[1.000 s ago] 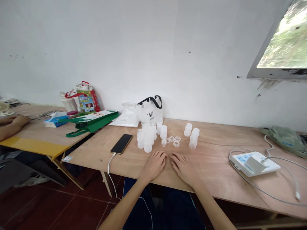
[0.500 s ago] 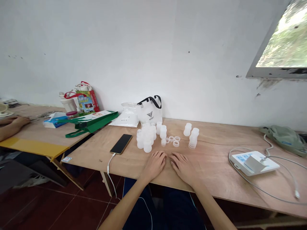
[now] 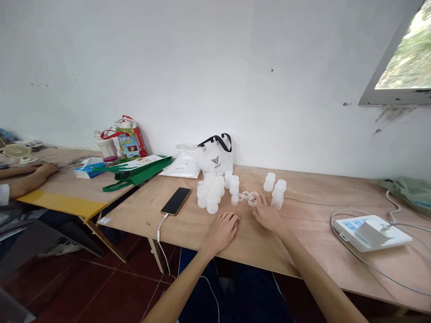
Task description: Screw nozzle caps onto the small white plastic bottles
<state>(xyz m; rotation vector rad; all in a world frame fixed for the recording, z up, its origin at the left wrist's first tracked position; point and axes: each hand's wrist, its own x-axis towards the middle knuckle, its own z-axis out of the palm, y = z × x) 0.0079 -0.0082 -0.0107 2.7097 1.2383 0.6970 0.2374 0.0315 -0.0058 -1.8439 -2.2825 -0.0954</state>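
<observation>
My left hand [image 3: 222,229] lies flat on the wooden table, fingers stretched forward and a little bent, holding nothing. Ahead of it stands a cluster of white translucent plastic bottles [image 3: 212,204]. My right hand [image 3: 267,214] reaches forward, its fingers apart beside a few clear plastic rings [image 3: 246,195]. The fingertips partly cover the nearest rings; whether they touch one I cannot tell. A short stack of rings [image 3: 235,200] sits left of the loose ones. Right of my right hand are more white bottles [image 3: 269,181], one of them apparently standing on rings.
A phone [image 3: 175,201] on a charging cable lies left. Behind are a white tote bag [image 3: 215,157], a white plastic package [image 3: 183,167] and a green bag [image 3: 138,172]. At right sits a white power strip [image 3: 372,233] with cables. Another person's hand [image 3: 47,169] rests far left.
My right hand has moved forward and right from beside my left hand to the rings. My left hand stays on the table. The view has shifted slightly left.
</observation>
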